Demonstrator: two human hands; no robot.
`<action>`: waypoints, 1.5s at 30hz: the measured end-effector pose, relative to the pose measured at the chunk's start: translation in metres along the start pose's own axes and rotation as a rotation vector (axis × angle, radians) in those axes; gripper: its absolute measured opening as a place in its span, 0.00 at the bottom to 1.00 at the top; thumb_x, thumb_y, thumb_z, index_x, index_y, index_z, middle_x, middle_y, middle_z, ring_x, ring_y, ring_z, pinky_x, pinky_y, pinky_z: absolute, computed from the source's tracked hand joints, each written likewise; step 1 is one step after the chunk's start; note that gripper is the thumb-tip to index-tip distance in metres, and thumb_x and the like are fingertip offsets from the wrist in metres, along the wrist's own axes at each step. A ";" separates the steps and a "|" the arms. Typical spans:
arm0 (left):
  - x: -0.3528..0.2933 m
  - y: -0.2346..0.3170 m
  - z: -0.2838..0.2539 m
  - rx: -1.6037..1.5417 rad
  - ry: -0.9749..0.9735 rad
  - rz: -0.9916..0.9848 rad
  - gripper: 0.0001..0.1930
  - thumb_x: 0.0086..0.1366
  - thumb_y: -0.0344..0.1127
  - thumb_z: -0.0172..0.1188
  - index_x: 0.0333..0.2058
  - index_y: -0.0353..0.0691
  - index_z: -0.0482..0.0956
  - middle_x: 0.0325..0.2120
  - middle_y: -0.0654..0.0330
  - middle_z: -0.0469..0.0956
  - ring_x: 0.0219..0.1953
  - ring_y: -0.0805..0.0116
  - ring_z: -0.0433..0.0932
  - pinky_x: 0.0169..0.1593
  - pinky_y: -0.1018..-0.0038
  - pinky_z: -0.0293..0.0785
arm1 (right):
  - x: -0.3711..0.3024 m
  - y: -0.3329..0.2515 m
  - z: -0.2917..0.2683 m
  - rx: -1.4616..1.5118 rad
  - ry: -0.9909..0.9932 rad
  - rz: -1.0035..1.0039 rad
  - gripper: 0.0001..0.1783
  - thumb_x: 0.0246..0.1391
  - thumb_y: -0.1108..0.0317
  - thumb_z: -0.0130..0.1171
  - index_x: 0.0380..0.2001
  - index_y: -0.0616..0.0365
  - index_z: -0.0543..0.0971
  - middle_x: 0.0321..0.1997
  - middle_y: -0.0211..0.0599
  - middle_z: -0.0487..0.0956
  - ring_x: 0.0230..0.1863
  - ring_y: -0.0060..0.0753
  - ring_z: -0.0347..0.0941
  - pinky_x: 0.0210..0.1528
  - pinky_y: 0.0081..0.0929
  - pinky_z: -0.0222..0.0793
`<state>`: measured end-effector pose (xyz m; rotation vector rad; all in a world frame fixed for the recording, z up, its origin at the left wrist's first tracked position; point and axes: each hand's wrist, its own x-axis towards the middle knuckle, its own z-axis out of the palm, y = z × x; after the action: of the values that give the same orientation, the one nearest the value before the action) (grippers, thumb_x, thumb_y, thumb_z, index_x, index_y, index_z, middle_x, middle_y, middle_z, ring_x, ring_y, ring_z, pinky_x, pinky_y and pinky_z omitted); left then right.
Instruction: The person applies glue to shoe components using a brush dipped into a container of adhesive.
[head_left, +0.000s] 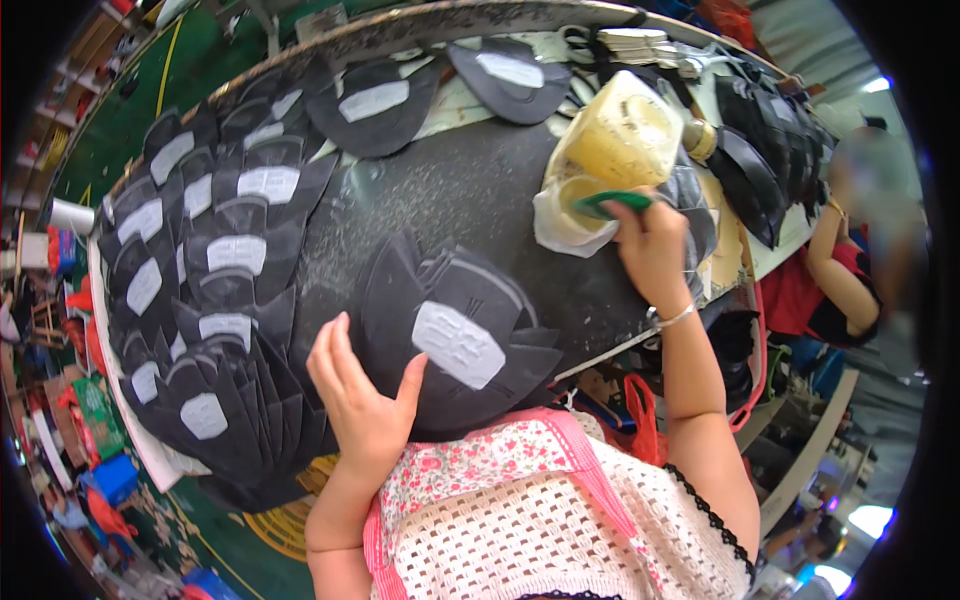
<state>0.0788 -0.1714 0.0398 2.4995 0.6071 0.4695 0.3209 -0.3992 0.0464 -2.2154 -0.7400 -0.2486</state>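
My right hand (655,245) grips a green flat scraper (612,203), held over the mouth of a cut-open plastic jug (567,225) with yellowish-white residue; what lies inside is mostly hidden. Behind it is another cloudy yellowish jug (632,130). My left hand (362,395) lies with fingers spread at the left edge of a black sheet piece (455,400), curved with pointed corners and bearing a pale grey patch. Similar pieces seem layered beneath it, close in front of my body.
Overlapping black pieces with pale patches (236,290) cover the table's left side. Two more (385,125) (520,85) lie at the far edge. A black row (755,185) stands to the right, near another person's arm (828,265). A red bag (643,415) hangs below the table edge.
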 end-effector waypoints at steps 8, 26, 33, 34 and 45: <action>-0.021 -0.014 0.029 -0.170 0.068 -0.087 0.35 0.55 0.37 0.69 0.59 0.33 0.65 0.51 0.47 0.61 0.55 0.50 0.63 0.59 0.60 0.59 | 0.000 -0.051 0.014 0.610 -0.249 0.429 0.08 0.58 0.72 0.59 0.30 0.67 0.75 0.22 0.34 0.78 0.19 0.19 0.74 0.18 0.17 0.67; -0.021 -0.017 0.038 -0.258 0.096 -0.098 0.32 0.54 0.33 0.69 0.56 0.32 0.64 0.49 0.48 0.60 0.55 0.52 0.63 0.59 0.61 0.61 | -0.042 -0.055 0.030 0.737 -0.739 -0.377 0.12 0.38 0.73 0.69 0.21 0.57 0.72 0.20 0.33 0.77 0.18 0.30 0.76 0.20 0.24 0.68; -0.008 -0.021 0.026 -0.271 -0.017 -0.091 0.32 0.52 0.34 0.70 0.52 0.32 0.64 0.46 0.48 0.60 0.52 0.50 0.62 0.57 0.57 0.60 | -0.035 -0.046 0.038 0.546 -0.514 0.067 0.14 0.46 0.69 0.73 0.22 0.61 0.75 0.15 0.29 0.76 0.11 0.16 0.69 0.12 0.15 0.56; -0.006 -0.020 0.024 -0.259 -0.053 -0.101 0.31 0.51 0.34 0.70 0.51 0.32 0.64 0.47 0.48 0.60 0.52 0.50 0.62 0.57 0.57 0.60 | -0.028 -0.058 0.042 0.511 -0.463 0.303 0.12 0.48 0.71 0.71 0.23 0.63 0.76 0.16 0.29 0.76 0.11 0.16 0.68 0.12 0.15 0.57; 0.083 0.001 0.034 -0.713 0.139 -0.015 0.19 0.62 0.25 0.61 0.49 0.31 0.64 0.44 0.51 0.71 0.48 0.65 0.72 0.55 0.71 0.66 | -0.001 -0.013 0.011 0.538 0.367 0.220 0.07 0.57 0.72 0.63 0.31 0.64 0.75 0.19 0.31 0.76 0.14 0.16 0.68 0.14 0.14 0.57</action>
<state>0.1639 -0.1438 0.0304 1.7945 0.4101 0.7119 0.3123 -0.3845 0.0463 -1.6572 -0.3086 -0.2947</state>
